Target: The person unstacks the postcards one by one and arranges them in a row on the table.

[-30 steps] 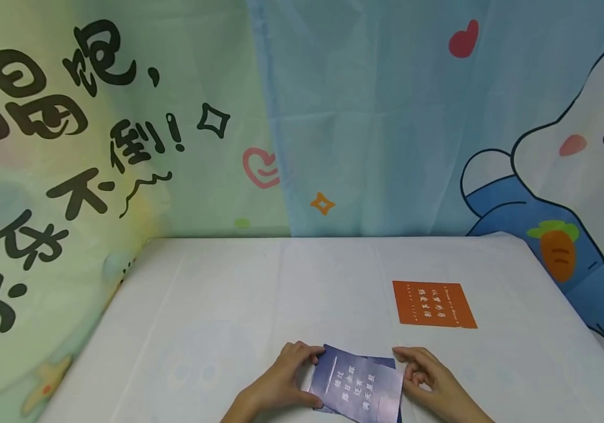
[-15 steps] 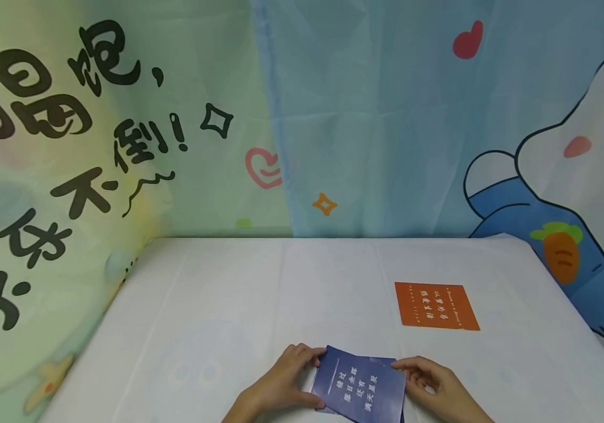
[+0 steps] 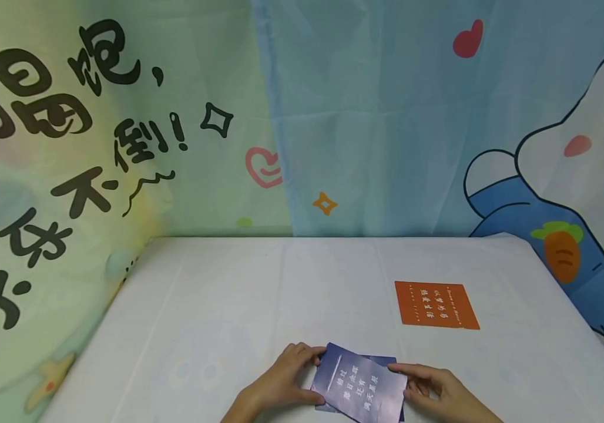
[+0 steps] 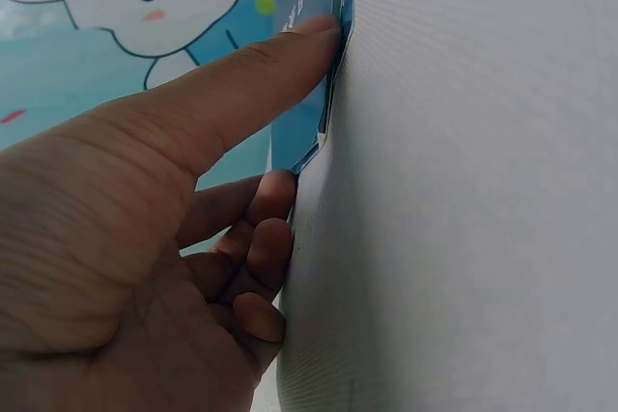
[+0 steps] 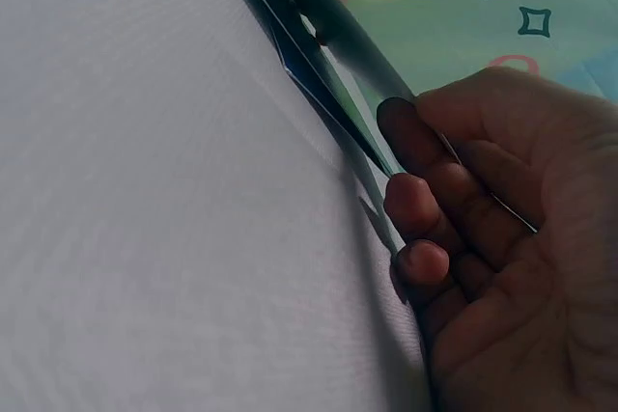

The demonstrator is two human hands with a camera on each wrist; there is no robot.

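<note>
Two hands pinch the blue cards (image 3: 361, 385) at the table's (image 3: 217, 311) near edge: left hand (image 3: 281, 382) with thumb on top and fingers curled beneath, right hand (image 3: 434, 390) gripping the opposite side. An orange card (image 3: 434, 304) lies apart.

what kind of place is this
Likely a makeshift indoor craft or recording corner: a white cloth-covered table, a cartoon rabbit fabric backdrop, and printed paper cards, one orange, one dark blue.
</note>
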